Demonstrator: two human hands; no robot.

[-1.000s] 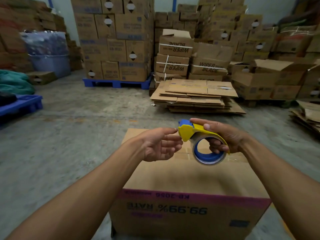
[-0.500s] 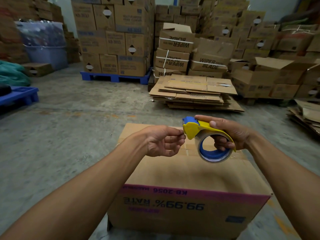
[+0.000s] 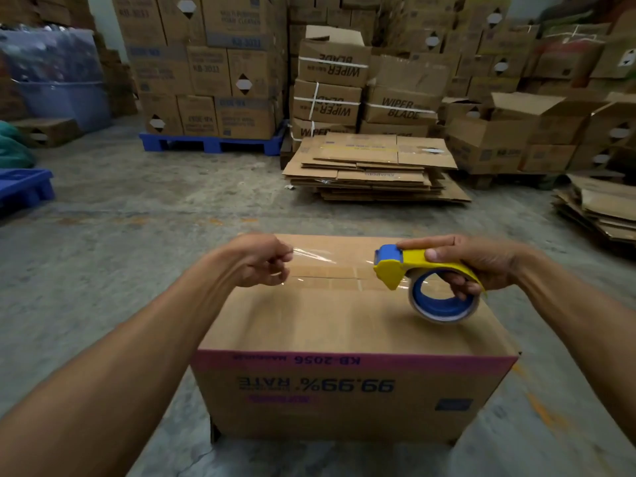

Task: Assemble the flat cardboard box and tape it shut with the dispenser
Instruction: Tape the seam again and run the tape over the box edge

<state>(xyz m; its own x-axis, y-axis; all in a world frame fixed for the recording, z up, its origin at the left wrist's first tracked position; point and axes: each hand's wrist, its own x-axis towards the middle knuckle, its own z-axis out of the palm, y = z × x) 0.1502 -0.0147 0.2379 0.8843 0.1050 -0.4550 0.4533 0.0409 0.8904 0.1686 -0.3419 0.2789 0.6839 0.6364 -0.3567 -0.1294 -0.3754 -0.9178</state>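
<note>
An assembled cardboard box (image 3: 344, 321) with a pink band stands on the floor in front of me, its top flaps folded shut with a seam across. My right hand (image 3: 471, 263) grips a yellow and blue tape dispenser (image 3: 413, 273) above the box's right half. My left hand (image 3: 261, 261) pinches the free end of the clear tape (image 3: 330, 261) above the box's left half. The clear tape stretches between hand and dispenser, just over the seam.
A pile of flattened cardboard (image 3: 375, 166) lies on the concrete floor behind the box. Stacked cartons on a blue pallet (image 3: 210, 144) fill the back. More flat cardboard (image 3: 599, 208) sits at right, another blue pallet (image 3: 24, 189) at left.
My hands have drawn apart: the left one pulled a strip of tape leftward out of the dispenser, and the right one shifted right. Both dropped closer to the box top.
</note>
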